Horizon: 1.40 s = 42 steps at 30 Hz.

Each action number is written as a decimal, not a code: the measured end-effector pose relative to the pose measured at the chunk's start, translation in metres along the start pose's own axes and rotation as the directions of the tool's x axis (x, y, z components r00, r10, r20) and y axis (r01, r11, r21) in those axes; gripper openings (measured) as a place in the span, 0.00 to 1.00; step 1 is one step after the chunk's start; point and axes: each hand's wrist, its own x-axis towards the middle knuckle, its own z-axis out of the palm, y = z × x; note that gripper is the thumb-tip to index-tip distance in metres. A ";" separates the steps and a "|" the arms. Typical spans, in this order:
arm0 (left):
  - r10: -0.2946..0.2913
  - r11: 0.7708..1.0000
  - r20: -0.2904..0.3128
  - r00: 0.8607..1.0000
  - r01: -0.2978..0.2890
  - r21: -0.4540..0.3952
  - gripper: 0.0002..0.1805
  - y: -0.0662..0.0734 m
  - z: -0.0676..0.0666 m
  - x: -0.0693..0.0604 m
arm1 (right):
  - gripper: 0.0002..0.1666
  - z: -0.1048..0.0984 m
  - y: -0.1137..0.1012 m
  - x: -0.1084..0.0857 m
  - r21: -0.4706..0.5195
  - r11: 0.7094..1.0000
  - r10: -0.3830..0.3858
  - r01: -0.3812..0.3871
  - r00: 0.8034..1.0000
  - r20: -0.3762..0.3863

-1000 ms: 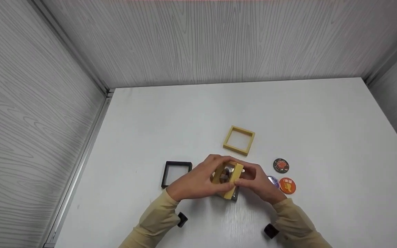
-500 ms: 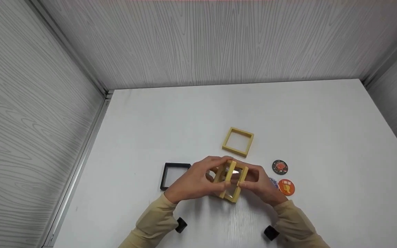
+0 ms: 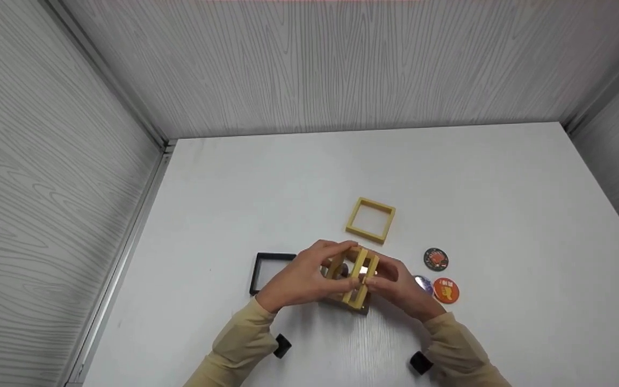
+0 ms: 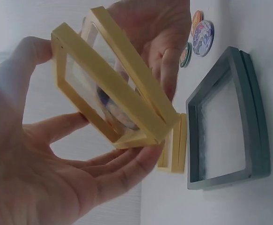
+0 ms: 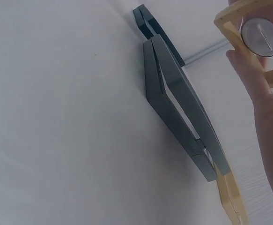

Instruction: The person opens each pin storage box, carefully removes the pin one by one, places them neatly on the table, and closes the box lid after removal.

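Note:
Both hands hold a yellow square display frame [image 4: 108, 80] with clear film, over the near middle of the table. Its two halves stand apart in a narrow V, meeting at one end in the left wrist view. My left hand [image 3: 300, 280] grips one half with thumb and fingers along its edges. The other half is pinched by my right hand [image 3: 405, 289]. Inside the frame is a round pin badge [image 5: 261, 37]; its back with the pin shows in the right wrist view. Beneath the hands lies a dark frame [image 3: 362, 310], mostly hidden in the head view.
A second yellow frame [image 3: 384, 236] lies beyond the hands. Left of them rests a black frame [image 3: 256, 273], partly covered. To the right are an orange badge [image 3: 446, 291], a dark badge [image 3: 436, 259] and a blue-purple badge [image 3: 423, 284]. Wood-grain panels surround the white table.
The held frame has been turned and tilted between the hands. Its halves were spread wider half a second ago and are closer together now. The items on the table have stayed put.

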 end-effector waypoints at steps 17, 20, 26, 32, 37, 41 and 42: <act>-0.116 0.993 0.002 0.993 0.116 0.016 0.41 0.005 0.005 -0.014 | 0.33 0.010 -0.017 -0.011 -0.071 0.993 0.092 -0.094 0.995 -0.025; -0.143 0.989 -0.014 0.990 0.144 0.019 0.42 0.003 0.001 -0.014 | 0.32 0.013 -0.021 -0.008 -0.097 0.990 0.095 -0.100 0.994 -0.057; -0.184 0.983 -0.042 0.982 0.185 0.022 0.41 -0.004 -0.011 -0.008 | 0.32 0.023 -0.031 0.007 -0.188 0.980 0.035 -0.056 0.993 -0.116; -0.194 0.981 -0.064 0.979 0.195 0.016 0.41 -0.013 -0.023 0.002 | 0.28 0.032 -0.038 0.031 -0.259 0.965 -0.002 -0.040 0.987 -0.161; -0.179 0.983 -0.050 0.982 0.177 -0.046 0.40 -0.024 -0.033 0.009 | 0.24 0.043 -0.046 0.049 -0.411 0.908 -0.010 -0.080 0.977 -0.214; -0.148 0.986 -0.042 0.988 0.144 -0.084 0.39 -0.032 -0.042 0.015 | 0.21 0.044 -0.045 0.061 -0.588 0.802 -0.028 -0.105 0.977 -0.213; -0.147 0.987 -0.046 0.988 0.143 -0.079 0.39 -0.033 -0.044 0.016 | 0.20 0.045 -0.046 0.064 -0.626 0.772 -0.034 -0.106 0.978 -0.207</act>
